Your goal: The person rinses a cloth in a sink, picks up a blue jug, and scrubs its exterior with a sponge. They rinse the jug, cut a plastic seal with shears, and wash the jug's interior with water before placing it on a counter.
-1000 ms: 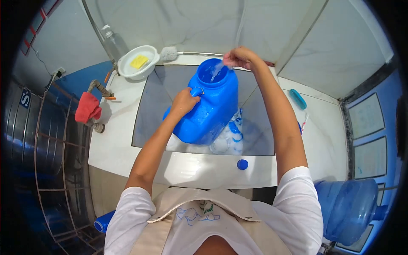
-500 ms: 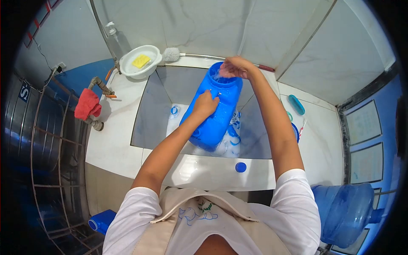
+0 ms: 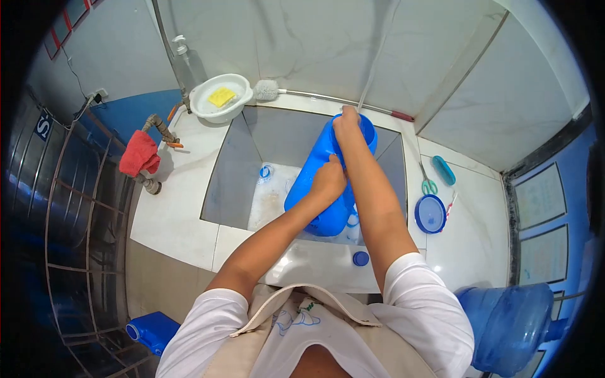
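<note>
Jug [image 3: 314,183] farther right; against fingers [image 3: 334,163]

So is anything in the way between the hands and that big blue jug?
Nothing that I can see. The left hand is right on the blue jug, and the right hand is at its open mouth. The small blue cap and the scissors lie outside the sink, not in between.

jug [image 3: 331,220]: glossy plstc | rag [image 3: 140,154]: rough cloth | ctr [image 3: 175,217]: smooth, glossy
</note>
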{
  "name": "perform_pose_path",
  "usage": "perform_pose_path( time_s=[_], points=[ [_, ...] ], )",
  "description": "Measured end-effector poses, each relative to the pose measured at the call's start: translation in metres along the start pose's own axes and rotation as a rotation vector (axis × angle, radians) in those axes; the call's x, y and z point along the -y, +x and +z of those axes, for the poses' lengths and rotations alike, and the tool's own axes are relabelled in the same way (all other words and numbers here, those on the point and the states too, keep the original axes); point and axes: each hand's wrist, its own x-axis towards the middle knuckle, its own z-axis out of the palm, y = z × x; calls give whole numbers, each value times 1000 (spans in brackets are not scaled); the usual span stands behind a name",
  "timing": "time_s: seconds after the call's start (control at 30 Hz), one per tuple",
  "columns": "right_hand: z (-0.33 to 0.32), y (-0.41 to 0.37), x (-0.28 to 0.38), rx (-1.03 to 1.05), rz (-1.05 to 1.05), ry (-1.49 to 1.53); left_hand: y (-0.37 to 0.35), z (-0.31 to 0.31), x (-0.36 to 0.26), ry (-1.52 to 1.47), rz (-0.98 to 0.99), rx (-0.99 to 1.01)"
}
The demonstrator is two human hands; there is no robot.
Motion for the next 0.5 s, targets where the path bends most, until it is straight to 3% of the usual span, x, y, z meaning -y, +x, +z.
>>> perform_pose_path(
  time_s=[0.07,0.1,0.13,0.23,0.33,0.4,0.43,0.5],
  points=[
    [-2,2,-5,28,-69,-408,5,-6,-2,-8,10,-4],
    [-1,17,-19,-6,-178,-445,2,-8,0,-16,20,6],
    [-4,41,-22,117,-115,-550,0,-8,2,-17,10,0],
    [-9,69,-17,192,-106,-665,5,-5,6,-5,82,37],
    [-21,34,18,276,9,-860,10,-8,9,14,107,60],
    [-30,20,30,484,34,-927,15,-16,15,27,129,47],
    [-33,11,38,601,70,-1163,18,-22,20,42,142,28],
    [-28,-6,53,1042,-407,-1814,30,-37,31,107,131,62]
  ],
)
